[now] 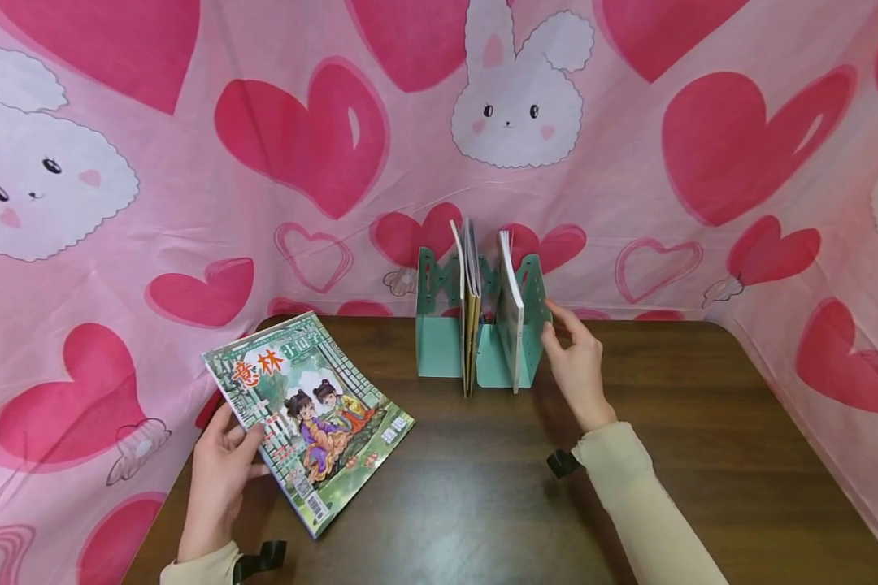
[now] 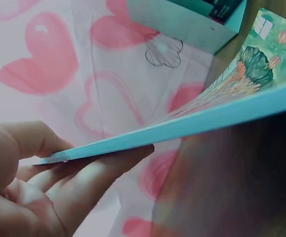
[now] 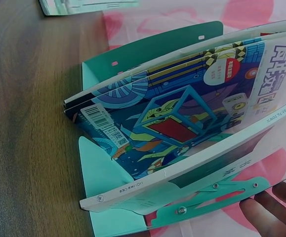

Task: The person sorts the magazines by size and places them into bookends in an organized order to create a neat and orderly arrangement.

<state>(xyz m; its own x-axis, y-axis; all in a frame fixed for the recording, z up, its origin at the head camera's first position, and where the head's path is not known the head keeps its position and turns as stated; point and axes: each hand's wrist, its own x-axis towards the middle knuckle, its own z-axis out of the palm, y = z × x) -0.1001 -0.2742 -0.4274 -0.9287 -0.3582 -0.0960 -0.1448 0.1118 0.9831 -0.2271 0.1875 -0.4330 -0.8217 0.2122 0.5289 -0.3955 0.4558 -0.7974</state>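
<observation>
My left hand (image 1: 222, 467) grips a magazine (image 1: 329, 422) by its left edge, thumb on the cover and fingers beneath. Its colourful cover shows two cartoon figures; in the left wrist view the blue spine (image 2: 177, 128) is seen edge-on. With extended fingers, my right hand (image 1: 580, 366) touches the right side panel of a green book rack (image 1: 439, 345). In the rack, several magazines (image 3: 172, 118) stand upright near the middle, and a white-spined book (image 1: 513, 317) leans by the right panel. The right wrist view shows only some right fingers (image 3: 266, 212) at the panel's edge.
The rack stands near the back of a dark wooden table (image 1: 468, 479). Behind and beside the table hangs a pink cloth (image 1: 629, 162) with hearts and rabbits. A red item (image 1: 208, 409) peeks out behind the held magazine, mostly hidden.
</observation>
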